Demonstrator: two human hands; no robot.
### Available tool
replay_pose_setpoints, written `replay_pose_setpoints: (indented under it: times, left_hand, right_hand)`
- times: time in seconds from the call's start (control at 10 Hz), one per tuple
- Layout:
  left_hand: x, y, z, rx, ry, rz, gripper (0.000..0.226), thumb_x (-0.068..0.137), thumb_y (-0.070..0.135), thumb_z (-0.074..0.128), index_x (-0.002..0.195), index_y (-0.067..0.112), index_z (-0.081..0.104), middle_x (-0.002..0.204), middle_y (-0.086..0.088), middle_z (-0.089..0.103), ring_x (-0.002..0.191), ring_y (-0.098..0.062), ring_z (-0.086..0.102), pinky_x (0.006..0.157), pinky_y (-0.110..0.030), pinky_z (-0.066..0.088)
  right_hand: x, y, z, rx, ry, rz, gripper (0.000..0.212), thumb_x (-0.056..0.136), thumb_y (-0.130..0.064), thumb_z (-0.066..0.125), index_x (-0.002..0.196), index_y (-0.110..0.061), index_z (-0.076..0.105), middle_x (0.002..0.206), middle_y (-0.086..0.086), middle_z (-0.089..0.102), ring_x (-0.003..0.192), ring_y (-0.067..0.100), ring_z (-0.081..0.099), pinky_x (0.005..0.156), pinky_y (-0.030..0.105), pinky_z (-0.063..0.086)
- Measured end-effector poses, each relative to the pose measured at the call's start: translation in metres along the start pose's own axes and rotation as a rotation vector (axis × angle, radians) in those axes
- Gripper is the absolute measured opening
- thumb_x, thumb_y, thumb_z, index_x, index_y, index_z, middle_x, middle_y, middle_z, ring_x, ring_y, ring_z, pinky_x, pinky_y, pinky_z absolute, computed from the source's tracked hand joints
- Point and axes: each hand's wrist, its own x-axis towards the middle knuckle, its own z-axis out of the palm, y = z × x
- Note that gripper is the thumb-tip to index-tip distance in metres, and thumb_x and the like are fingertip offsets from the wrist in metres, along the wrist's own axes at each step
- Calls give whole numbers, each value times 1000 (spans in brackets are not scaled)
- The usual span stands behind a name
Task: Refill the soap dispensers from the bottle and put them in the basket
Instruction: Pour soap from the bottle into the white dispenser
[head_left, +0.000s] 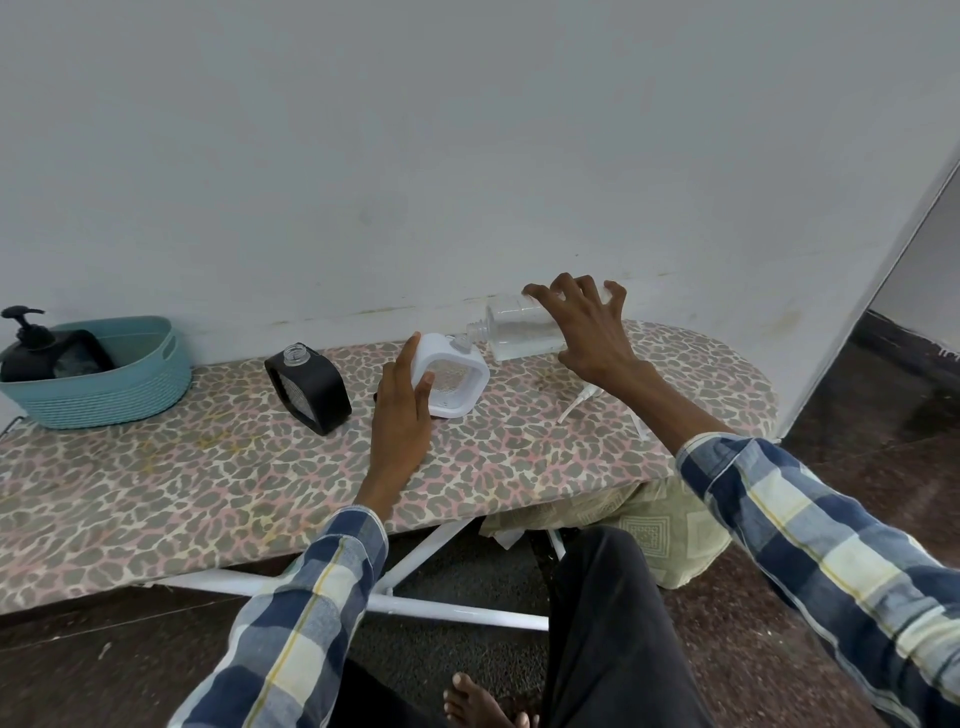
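My right hand (587, 325) grips a clear plastic bottle (519, 332) tipped on its side, its open mouth at the neck of a white soap dispenser (457, 382). My left hand (402, 400) holds that white dispenser at its left side and tilts it a little. A black dispenser (309, 387) with an open neck and no pump stands just to the left on the board. At the far left a teal basket (130, 384) holds a black dispenser (31, 348) with its pump on.
Everything rests on a low ironing board (208, 483) with a spotted cover, set against a white wall. A white pump head with its tube (576, 402) lies on the board under my right forearm. My legs and a bare foot are below the board's front edge.
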Motion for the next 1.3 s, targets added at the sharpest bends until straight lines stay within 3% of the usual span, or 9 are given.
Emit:
replay_pose_setpoints:
  times: [0.1, 0.5, 1.3]
  left_hand:
    - [-1, 0, 0, -3, 0, 6, 52, 118, 40, 39, 169, 40, 25, 158, 2, 45, 139, -16, 48, 107, -35, 43]
    - [-1, 0, -1, -10, 2, -4, 52, 118, 41, 39, 169, 40, 25, 157, 3, 45, 134, -5, 44, 106, -32, 41]
    - [-1, 1, -1, -11, -9, -25, 52, 118, 40, 39, 168, 45, 23, 159, 4, 43, 132, -3, 43, 105, -29, 38]
  right_hand:
    - [0, 0, 0, -4, 5, -5, 110, 58, 5, 85, 149, -37, 39, 135, 1, 47, 128, 29, 48, 111, 65, 27]
    - [0, -1, -3, -8, 8, -12, 109, 59, 5, 85, 149, -37, 40, 135, 2, 48, 128, 29, 48, 112, 65, 26]
    - [1, 1, -3, -11, 6, -24, 109, 57, 5, 84, 149, -36, 41, 135, 2, 47, 129, 30, 47, 113, 64, 26]
